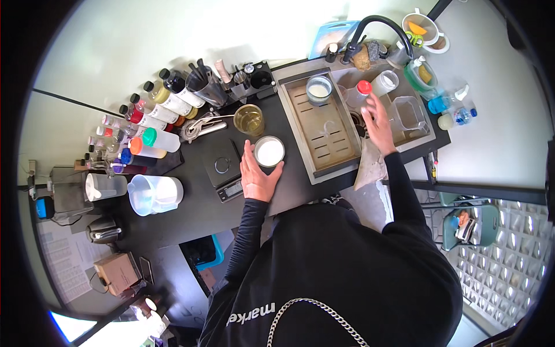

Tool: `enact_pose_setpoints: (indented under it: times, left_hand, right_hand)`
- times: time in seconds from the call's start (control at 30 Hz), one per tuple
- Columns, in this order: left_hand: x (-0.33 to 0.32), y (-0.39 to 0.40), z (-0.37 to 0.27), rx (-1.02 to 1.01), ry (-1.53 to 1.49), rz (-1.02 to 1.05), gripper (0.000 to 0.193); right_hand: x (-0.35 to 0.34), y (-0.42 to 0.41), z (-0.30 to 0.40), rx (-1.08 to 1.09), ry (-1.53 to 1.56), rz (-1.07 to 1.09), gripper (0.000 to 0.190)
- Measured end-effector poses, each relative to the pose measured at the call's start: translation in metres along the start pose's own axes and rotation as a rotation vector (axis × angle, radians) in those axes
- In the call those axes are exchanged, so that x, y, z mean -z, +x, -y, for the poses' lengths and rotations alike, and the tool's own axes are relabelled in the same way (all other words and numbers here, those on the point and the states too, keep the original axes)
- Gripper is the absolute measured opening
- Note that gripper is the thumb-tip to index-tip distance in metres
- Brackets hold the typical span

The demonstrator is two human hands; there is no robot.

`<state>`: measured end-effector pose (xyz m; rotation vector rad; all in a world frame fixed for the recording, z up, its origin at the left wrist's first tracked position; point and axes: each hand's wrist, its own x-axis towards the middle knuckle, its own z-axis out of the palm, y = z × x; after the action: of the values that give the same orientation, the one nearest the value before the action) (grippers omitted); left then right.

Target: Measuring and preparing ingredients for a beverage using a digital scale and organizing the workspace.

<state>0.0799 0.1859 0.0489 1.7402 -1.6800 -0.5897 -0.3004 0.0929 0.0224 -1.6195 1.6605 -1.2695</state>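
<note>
My left hand [260,173] is wrapped around the near side of a glass of white liquid [269,152] on the black counter, thumb on one side and fingers on the other. Just left of it is a digital scale [221,165] with a wet ring on its plate. Behind stands a glass of yellowish liquid [249,120] with a metal bar spoon in it. Over the sink [414,141], my right hand [378,126] is empty with its fingers apart, close below a red-capped clear bottle [363,89]. A pale cloth [371,167] hangs beneath that wrist.
A drip tray [318,134] beside the sink holds another glass with white contents [319,90]. The black faucet [377,19] arches over the sink's back. Several bottles [162,97] line the wall, with plastic jugs [156,195] at left. A Hawthorne strainer [190,130] lies near them.
</note>
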Motion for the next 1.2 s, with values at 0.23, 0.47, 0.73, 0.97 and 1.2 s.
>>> enact_pose_setpoints:
  times: [0.23,0.47,0.73,0.97,1.2]
  left_hand:
    - [-0.018,0.008,-0.01,0.088,0.293,-0.045,0.114]
    - [-0.045,0.014,-0.044,0.049,0.317,-0.144,0.1]
    - [-0.092,0.061,-0.108,-0.042,0.227,-0.131,0.103]
    - [-0.13,0.082,-0.088,-0.176,0.25,-0.133,0.094]
    - [-0.145,0.074,-0.092,-0.067,0.249,-0.062,0.092]
  right_hand:
    - [0.046,-0.038,-0.026,-0.066,0.117,0.139,0.058]
    - [0.061,-0.028,-0.049,0.067,0.072,0.234,0.049]
    - [0.069,-0.025,-0.065,0.097,0.059,0.276,0.043]
    - [0.085,-0.048,-0.092,-0.176,-0.61,0.601,0.037]
    - [0.094,-0.062,-0.08,-0.222,-0.193,0.518,0.032]
